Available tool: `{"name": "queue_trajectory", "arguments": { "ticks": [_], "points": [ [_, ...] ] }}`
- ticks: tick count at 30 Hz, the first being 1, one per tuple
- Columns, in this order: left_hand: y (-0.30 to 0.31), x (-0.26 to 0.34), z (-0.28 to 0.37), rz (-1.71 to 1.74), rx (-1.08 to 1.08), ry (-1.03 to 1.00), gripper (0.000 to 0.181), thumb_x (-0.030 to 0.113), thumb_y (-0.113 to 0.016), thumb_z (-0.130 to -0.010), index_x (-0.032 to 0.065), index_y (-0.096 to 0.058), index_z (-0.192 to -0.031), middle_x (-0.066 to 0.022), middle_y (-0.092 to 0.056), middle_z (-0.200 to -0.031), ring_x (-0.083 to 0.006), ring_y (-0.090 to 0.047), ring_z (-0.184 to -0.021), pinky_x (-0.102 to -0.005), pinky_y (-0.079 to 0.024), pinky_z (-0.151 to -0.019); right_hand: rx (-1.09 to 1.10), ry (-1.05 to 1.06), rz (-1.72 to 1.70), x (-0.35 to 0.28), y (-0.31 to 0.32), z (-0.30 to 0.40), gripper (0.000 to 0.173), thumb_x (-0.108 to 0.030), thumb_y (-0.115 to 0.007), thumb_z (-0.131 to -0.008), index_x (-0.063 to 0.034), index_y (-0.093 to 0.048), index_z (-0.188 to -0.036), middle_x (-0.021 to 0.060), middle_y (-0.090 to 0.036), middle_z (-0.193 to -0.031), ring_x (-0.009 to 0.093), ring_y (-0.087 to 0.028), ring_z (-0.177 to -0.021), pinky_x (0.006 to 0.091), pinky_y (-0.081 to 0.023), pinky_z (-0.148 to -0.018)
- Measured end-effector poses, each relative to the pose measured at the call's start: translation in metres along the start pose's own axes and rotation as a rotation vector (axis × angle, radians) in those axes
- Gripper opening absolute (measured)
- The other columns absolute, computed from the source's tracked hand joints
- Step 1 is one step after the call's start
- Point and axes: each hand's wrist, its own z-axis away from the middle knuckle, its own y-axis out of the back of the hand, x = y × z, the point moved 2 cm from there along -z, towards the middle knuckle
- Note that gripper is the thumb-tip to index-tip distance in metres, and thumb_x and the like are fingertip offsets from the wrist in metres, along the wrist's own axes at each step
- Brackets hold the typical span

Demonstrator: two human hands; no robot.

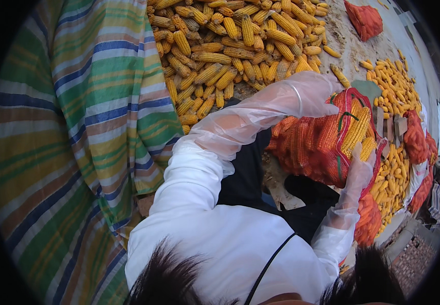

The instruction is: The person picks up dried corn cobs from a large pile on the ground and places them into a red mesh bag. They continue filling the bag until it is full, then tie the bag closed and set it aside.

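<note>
A red mesh sack (307, 148) full of yellow ears of corn lies tilted before me, its mouth facing right and green ties along its rim. My left hand (321, 95), in a clear plastic glove with a long sleeve, grips the upper rim of the mouth; its fingertips are partly hidden. Inside the lower side of the mouth, my right hand (361, 162), gloved the same way, has its fingers around an ear of corn (368, 148). Another ear of corn (358, 126) lies just above it in the opening.
A large corn pile (220, 53) spreads beyond my left arm, beside a striped woven plastic sheet (109, 95). Another corn heap (391, 179) lies right, with bricks (388, 127) and filled red sacks (416, 141). One more red sack (364, 21) lies at the top right.
</note>
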Motion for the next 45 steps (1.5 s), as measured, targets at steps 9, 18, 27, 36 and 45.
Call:
{"name": "queue_trajectory", "arguments": {
  "ticks": [9,18,27,36,45],
  "points": [
    [-0.003,-0.279,0.164,0.206,0.571,1.141,0.037,0.030,-0.057,-0.091,0.0077,-0.071,-0.117,-0.0128,-0.073,-0.093,-0.0295,-0.069,-0.083,-0.0406,-0.053,-0.080,0.057,0.023,-0.051,0.003,-0.011,-0.003,0.075,-0.053,-0.061,-0.094,0.0013,-0.048,-0.144,0.0240,-0.056,-0.140,0.036,-0.056,-0.126,0.0375,-0.041,-0.105],
    [-0.187,-0.408,0.295,-0.239,-0.417,1.243,0.042,0.029,-0.064,-0.086,0.0079,-0.071,-0.122,-0.0169,-0.068,-0.125,-0.0345,-0.065,-0.117,-0.0416,-0.050,-0.101,0.042,-0.052,-0.148,0.003,-0.017,-0.001,0.073,-0.046,-0.065,-0.096,0.0039,-0.046,-0.146,0.0220,-0.062,-0.133,0.028,-0.061,-0.110,0.0335,-0.045,-0.097],
    [-0.190,-0.450,0.199,0.917,1.149,1.445,0.061,0.025,-0.065,-0.083,-0.0042,-0.054,-0.136,-0.0247,-0.066,-0.125,-0.0317,-0.063,-0.117,-0.0376,-0.047,-0.098,0.067,-0.162,-0.216,-0.003,-0.022,0.001,0.060,-0.030,-0.067,-0.098,0.0057,-0.048,-0.142,0.0137,-0.064,-0.123,0.020,-0.058,-0.102,0.0315,-0.045,-0.095],
    [-0.205,-0.512,0.195,1.384,1.358,1.404,0.041,0.026,-0.074,-0.090,0.0064,-0.064,-0.126,-0.0083,-0.065,-0.120,-0.0297,-0.062,-0.105,-0.0409,-0.051,-0.088,-0.019,-0.162,-0.410,0.036,-0.032,0.010,0.058,-0.031,-0.062,-0.101,0.0058,-0.046,-0.144,0.0157,-0.059,-0.133,0.023,-0.056,-0.117,0.0352,-0.041,-0.105],
    [-0.183,-0.462,0.182,1.452,1.254,1.372,0.036,0.014,-0.072,-0.092,0.0048,-0.063,-0.126,-0.0150,-0.053,-0.133,-0.0264,-0.057,-0.109,-0.0279,-0.063,-0.069,0.012,-0.141,-0.346,0.032,-0.027,0.000,0.058,-0.032,-0.059,-0.102,0.0041,-0.045,-0.145,0.0167,-0.059,-0.133,0.026,-0.058,-0.113,0.0374,-0.042,-0.104]
  ]
}}
